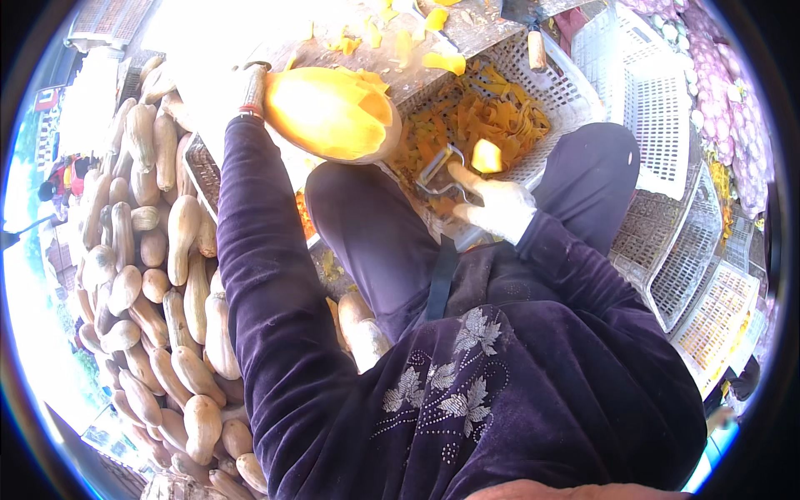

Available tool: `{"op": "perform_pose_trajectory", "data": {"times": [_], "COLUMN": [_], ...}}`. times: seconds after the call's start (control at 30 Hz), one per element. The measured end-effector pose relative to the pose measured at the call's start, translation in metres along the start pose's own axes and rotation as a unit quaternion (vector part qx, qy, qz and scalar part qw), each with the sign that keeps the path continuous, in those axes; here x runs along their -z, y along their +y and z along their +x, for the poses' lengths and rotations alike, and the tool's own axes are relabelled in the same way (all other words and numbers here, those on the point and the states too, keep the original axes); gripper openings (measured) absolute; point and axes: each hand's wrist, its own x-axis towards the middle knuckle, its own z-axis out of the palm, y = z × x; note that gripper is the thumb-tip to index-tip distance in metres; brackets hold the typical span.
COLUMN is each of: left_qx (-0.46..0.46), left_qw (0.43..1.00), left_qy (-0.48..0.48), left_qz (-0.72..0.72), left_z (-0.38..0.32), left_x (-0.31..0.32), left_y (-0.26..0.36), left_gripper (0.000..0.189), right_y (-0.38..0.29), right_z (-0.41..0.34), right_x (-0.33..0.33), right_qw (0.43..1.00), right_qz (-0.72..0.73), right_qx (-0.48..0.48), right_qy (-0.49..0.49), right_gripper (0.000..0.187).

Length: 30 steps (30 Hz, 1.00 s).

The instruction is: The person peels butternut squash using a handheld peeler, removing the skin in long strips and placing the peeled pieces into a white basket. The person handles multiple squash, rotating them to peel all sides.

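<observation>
A large butternut-type squash (331, 115) lies above my left knee, most of its skin peeled away to bright orange flesh. At its left end is my left hand (253, 81), partly washed out by glare, gripping the squash. A wide-bladed Y peeler (437, 170) is held in my right hand (497, 203), which wears a whitish glove. The peeler is apart from the squash, over a white plastic crate (565, 94) between my knees. Orange peel strips (509, 106) fill part of that crate. A pale yellow squash piece (486, 156) shows just above my right fingers.
Peel scraps (444, 62) lie on a wooden board (412, 84) ahead, where a wooden-handled blade (536, 50) juts over the crate. Many unpeeled squashes (184, 240) are heaped at left. Plastic crates (656, 119) and netted bags of purplish produce (744, 131) stand at right.
</observation>
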Motion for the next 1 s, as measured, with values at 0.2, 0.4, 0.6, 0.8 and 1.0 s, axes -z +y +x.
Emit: {"op": "perform_pose_trajectory", "data": {"times": [0.2,0.4,0.6,0.8,1.0], "left_qx": [0.005,-0.082,-0.069,0.094,0.176], "left_qw": [0.996,0.915,0.948,0.974,0.973], "left_qy": [0.004,0.035,0.138,0.08,0.09], "left_qz": [0.084,0.394,0.279,0.191,0.117], "left_z": [-0.027,-0.046,-0.019,-0.042,-0.054], "left_x": [0.014,0.007,-0.024,-0.012,0.016], "left_y": [0.073,0.06,0.018,0.068,0.112], "left_gripper": [0.029,0.022,0.025,0.031,0.04], "right_y": [-0.001,0.05,0.006,0.017,0.072], "right_z": [0.038,0.003,0.047,0.027,0.028], "right_x": [-0.026,-0.044,-0.008,-0.035,-0.025], "right_qw": [0.967,0.97,0.952,0.995,0.894], "right_qz": [0.013,0.237,0.127,0.036,0.407], "right_qx": [0.159,0.032,0.139,0.05,0.07], "right_qy": [0.199,0.042,0.242,0.073,0.175], "right_gripper": [0.072,0.082,0.077,0.072,0.077]}}
